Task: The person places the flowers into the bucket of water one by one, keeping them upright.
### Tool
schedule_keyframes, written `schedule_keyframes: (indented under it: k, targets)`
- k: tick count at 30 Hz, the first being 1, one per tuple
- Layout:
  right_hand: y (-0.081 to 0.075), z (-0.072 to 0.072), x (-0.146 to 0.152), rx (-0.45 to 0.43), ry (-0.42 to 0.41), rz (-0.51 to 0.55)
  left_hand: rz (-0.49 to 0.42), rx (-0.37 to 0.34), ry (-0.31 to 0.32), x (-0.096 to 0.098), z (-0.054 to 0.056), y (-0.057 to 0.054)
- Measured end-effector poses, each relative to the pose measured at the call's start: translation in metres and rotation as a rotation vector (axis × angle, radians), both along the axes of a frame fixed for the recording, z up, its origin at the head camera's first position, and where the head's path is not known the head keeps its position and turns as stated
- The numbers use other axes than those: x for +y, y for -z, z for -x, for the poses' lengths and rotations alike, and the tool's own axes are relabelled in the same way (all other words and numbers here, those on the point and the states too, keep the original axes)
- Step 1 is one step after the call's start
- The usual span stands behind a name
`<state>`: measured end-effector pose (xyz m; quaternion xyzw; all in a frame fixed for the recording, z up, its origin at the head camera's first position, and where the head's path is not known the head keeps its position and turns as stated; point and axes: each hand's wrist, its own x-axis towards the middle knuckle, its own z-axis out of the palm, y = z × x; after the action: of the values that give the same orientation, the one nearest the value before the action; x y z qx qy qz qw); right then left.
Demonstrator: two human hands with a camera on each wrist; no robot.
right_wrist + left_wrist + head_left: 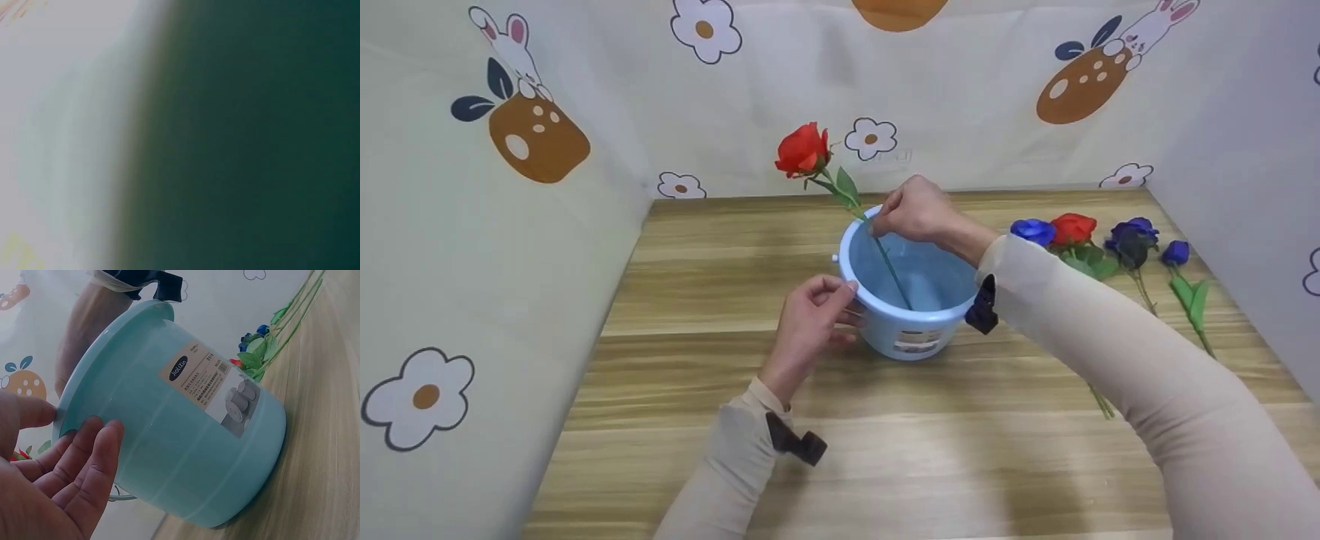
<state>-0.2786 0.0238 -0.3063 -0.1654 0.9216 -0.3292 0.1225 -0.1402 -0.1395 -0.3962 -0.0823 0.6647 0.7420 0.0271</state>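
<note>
A light blue bucket stands upright on the table, its label facing the near side. My left hand holds the bucket's left rim, thumb on the lip and fingers under it; the left wrist view shows the fingertips against the outer wall. Above the far left rim, my right hand pinches the stem of a red rose. The bloom leans out to the left over the rim, and the lower stem slants down inside the bucket. The right wrist view is a dark green and pale blur.
On the right lie a blue rose, another red rose, a dark blue flower and a blue bud on long green stems. My right sleeve covers parts of them. Patterned walls border the wooden table.
</note>
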Motion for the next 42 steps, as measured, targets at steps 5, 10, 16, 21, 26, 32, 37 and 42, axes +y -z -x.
schedule_keyframes:
  k: [5, 10, 16, 21, 26, 32, 37, 42]
  targets:
    - [0.001, -0.002, -0.002, 0.013, 0.005, -0.056, -0.001, 0.005, -0.005, 0.0, -0.001, 0.0]
    - [0.0, -0.001, -0.004, 0.082, -0.019, -0.112, -0.025, 0.013, -0.012, 0.0, -0.001, -0.001]
    - [0.001, -0.001, -0.005, 0.112, -0.034, -0.147, -0.039, 0.012, -0.02, 0.0, 0.0, 0.0]
    - [0.004, -0.003, -0.007, 0.117, -0.036, -0.161, -0.034, 0.011, -0.018, 0.0, -0.001, 0.002]
    - [0.004, -0.003, -0.006, 0.094, -0.048, -0.148, -0.029, -0.002, -0.015, -0.001, -0.001, 0.003]
    - [-0.004, -0.002, 0.002, 0.037, -0.074, -0.071, -0.026, -0.002, -0.007, 0.0, 0.0, 0.002]
    - [-0.015, 0.0, 0.014, 0.041, -0.053, -0.026, -0.036, 0.031, -0.012, 0.0, 0.0, 0.0]
    - [-0.018, 0.004, 0.028, 0.071, -0.004, 0.001, -0.037, 0.053, -0.017, 0.001, 0.0, 0.001]
